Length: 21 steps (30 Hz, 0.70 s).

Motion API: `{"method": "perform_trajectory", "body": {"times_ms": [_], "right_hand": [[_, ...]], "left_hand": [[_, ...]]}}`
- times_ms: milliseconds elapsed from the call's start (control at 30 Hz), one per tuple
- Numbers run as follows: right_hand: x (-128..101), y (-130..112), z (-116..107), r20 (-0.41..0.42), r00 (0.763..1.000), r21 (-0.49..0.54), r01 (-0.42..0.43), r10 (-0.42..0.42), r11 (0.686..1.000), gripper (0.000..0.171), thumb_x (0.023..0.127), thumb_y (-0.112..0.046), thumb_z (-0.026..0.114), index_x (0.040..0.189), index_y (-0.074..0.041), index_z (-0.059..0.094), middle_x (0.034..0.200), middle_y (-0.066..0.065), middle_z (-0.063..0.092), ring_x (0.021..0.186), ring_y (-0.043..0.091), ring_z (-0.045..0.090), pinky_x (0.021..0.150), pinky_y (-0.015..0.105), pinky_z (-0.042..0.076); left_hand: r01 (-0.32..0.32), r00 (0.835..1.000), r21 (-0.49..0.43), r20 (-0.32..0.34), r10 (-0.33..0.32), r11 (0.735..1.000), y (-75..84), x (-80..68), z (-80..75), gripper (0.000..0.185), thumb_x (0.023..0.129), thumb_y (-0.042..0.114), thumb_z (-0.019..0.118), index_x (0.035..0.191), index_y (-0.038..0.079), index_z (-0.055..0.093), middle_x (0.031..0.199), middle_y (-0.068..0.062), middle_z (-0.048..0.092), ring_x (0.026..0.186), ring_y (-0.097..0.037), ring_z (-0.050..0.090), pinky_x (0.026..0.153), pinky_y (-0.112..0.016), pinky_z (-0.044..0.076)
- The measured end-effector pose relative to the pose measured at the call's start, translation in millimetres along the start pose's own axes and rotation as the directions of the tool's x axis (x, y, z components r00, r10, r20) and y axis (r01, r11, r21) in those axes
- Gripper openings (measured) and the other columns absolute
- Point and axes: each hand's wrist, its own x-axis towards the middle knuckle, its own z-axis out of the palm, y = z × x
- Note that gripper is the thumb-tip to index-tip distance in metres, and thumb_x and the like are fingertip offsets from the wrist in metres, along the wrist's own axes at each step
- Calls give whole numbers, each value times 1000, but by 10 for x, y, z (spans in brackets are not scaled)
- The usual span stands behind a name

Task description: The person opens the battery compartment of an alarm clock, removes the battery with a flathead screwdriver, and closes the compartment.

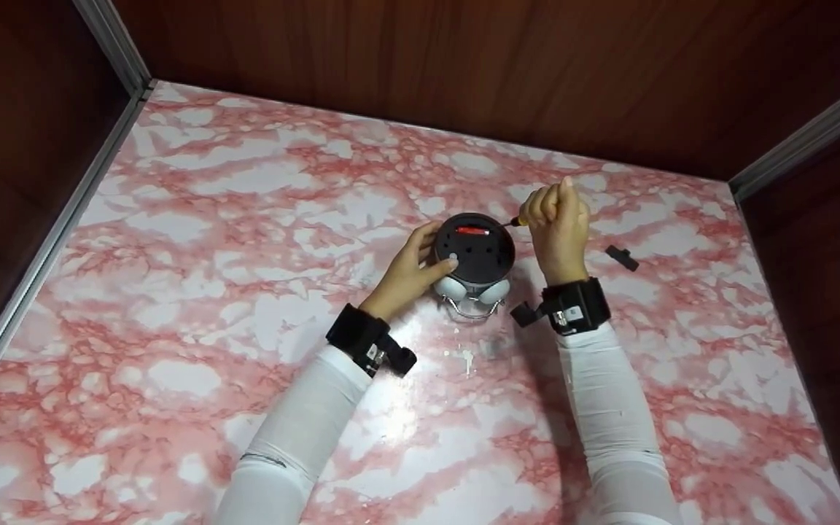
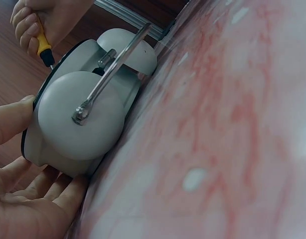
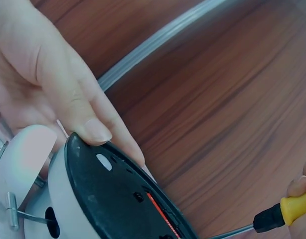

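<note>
Near the middle of the marbled red-and-white bench (image 1: 245, 219), the left hand (image 1: 411, 268) gripped a round black-and-white twin-bell clock (image 1: 480, 260) from nine o'clock, the right hand (image 1: 558, 222) a yellow-and-black screwdriver (image 2: 42, 42) at two o'clock.

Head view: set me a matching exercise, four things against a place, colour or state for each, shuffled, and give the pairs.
Things
1. Screwdriver
2. Clock
3. Battery
4. Small black piece

Places, colours, states
A. Mostly red
B. Lying on the table
C. In the right hand
D. Held by the left hand

Pairs: 1-C, 2-D, 3-A, 4-B
</note>
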Motion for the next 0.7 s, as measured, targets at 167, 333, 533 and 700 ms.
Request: {"method": "perform_trajectory", "body": {"times_ms": [167,333,533,700], "right_hand": [[-9,23,26,49,999,-65,-4,7,998,52,111,-13,27,61,-3,23,56,3,25,52,17,25,55,30,22],[-7,55,123,144,989,-278,23,18,960,54,111,-14,32,60,2,23,56,2,28,51,16,26,54,26,23],[6,114,254,267,962,-480,85,53,873,53,110,-12,34,60,5,29,57,0,32,51,13,29,50,24,22],[34,172,289,270,961,-436,69,57,897,54,110,-15,36,59,2,27,55,-1,28,49,11,23,48,24,15]], "left_hand": [[6,1000,-2,3,-6,1000,9,-2,-3,71,94,8,72,154,2,34,149,-23,45,138,-35,45,116,-40,36],[13,1000,-9,2,-13,1000,22,-5,-7,71,94,8,71,154,2,34,149,-21,45,138,-33,45,116,-39,36],[24,1000,-61,0,-24,998,22,-7,3,72,94,6,71,155,2,33,149,-20,45,138,-31,46,113,-37,39],[18,1000,-81,1,-18,997,7,-1,12,72,93,5,71,155,2,34,149,-21,45,138,-31,46,112,-37,41]]}}
